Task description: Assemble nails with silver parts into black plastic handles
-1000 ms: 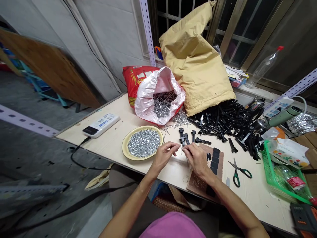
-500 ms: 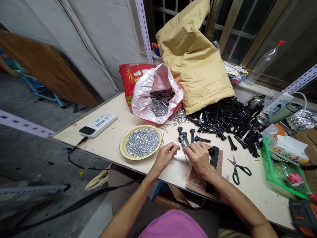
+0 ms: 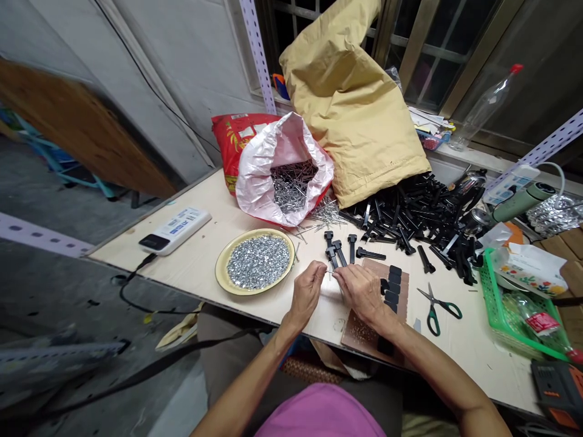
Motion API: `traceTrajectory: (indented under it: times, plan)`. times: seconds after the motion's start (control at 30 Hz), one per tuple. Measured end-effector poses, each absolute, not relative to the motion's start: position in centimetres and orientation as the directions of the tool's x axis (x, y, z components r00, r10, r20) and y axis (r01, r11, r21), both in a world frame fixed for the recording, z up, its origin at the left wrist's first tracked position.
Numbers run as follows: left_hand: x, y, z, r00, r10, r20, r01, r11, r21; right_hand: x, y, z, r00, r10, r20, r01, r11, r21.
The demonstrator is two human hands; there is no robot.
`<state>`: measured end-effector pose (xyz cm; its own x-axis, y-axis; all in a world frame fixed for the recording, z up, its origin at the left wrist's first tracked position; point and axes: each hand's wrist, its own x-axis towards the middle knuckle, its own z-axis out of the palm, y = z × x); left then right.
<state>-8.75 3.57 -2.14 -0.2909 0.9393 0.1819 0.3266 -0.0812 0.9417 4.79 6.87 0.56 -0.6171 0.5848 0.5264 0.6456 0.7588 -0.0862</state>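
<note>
My left hand (image 3: 308, 292) is closed, its fingertips pinched at one end of a thin metal pin (image 3: 331, 272). Facing it closely, my right hand (image 3: 363, 292) is closed too, with thumb and finger at the pin's other end. Anything else inside the fingers is hidden. Just beyond my fingertips lie several black T-headed plastic pieces (image 3: 352, 247). To the left, a yellow plate (image 3: 220, 274) holds many small silvery metal bits (image 3: 259, 262). Partly under my right forearm is a brown board (image 3: 357, 332) with black pads (image 3: 392, 290) on it.
Behind the plate stands an open red sack (image 3: 248, 173) of long nails. A tan paper bag (image 3: 355, 121) leans over a heap of black pieces (image 3: 419, 212). Scissors (image 3: 436, 308) and a green basket (image 3: 494, 303) are at right; a white power bank (image 3: 175, 230) lies at left.
My left hand has turned more upright, its fingers curled tighter. Both hands stay close together around the thin pin. The view has shifted slightly.
</note>
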Motion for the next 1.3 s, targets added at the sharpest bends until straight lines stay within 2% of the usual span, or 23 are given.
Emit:
traceTrajectory:
  times: [0.2,0.37,0.5,0.7,0.77,0.87,0.93,1.0,1.1,1.13,1.17,1.23,1.3]
  plan:
    - [-8.4,3.6,-2.8,-0.417,0.886,0.204,0.269,-0.094,0.959,4.3,6.7,0.7,-0.593,0.627,0.505,0.667,0.734,-0.127]
    - [-8.3,3.8,-2.8,-0.373,0.914,0.161,0.239,-0.073,0.968,4.6,6.9,0.3,-0.596,0.637,0.488,0.674,0.728,-0.128]
    - [-8.2,3.8,-2.8,-0.340,0.923,0.178,0.296,-0.074,0.952,4.8,6.9,0.1,-0.619,0.580,0.529,0.658,0.751,-0.054]
    - [-8.2,4.0,-2.6,-0.331,0.926,0.185,0.346,-0.063,0.936,4.8,6.9,0.3,-0.592,0.681,0.431,0.664,0.715,-0.219]
    - [-8.2,4.0,-2.4,-0.317,0.937,0.148,0.337,-0.035,0.941,4.9,6.9,0.2,-0.603,0.647,0.466,0.670,0.728,-0.143]
    - [-8.2,3.9,-2.1,-0.296,0.951,0.085,0.312,0.013,0.950,4.9,6.8,0.0,-0.646,0.546,0.534,0.665,0.745,0.042]
    - [-8.2,3.9,-2.1,-0.294,0.953,0.067,0.309,0.029,0.951,5.0,6.8,0.0,-0.660,0.544,0.518,0.662,0.747,0.057]
    - [-8.2,3.8,-2.1,-0.298,0.952,0.065,0.314,0.034,0.949,5.0,6.8,0.2,-0.630,0.632,0.452,0.681,0.729,-0.069]
    - [-8.2,3.9,-2.2,-0.289,0.955,0.062,0.315,0.034,0.948,5.0,6.9,0.7,-0.587,0.771,0.248,0.679,0.635,-0.368]
    - [-8.3,3.9,-2.2,-0.281,0.958,0.057,0.311,0.034,0.950,5.1,7.0,0.7,-0.587,0.784,0.199,0.672,0.610,-0.419]
    - [-8.3,4.0,-2.3,-0.271,0.961,0.050,0.303,0.036,0.952,5.1,7.0,0.7,-0.592,0.784,0.188,0.674,0.609,-0.418]
    - [-8.4,4.1,-2.4,-0.249,0.968,0.034,0.273,0.037,0.961,5.2,7.0,0.5,-0.622,0.734,0.273,0.687,0.679,-0.260]
    - [-8.3,4.2,-2.7,-0.223,0.975,0.014,0.227,0.038,0.973,5.3,7.0,0.3,-0.695,0.603,0.391,0.656,0.755,0.003]
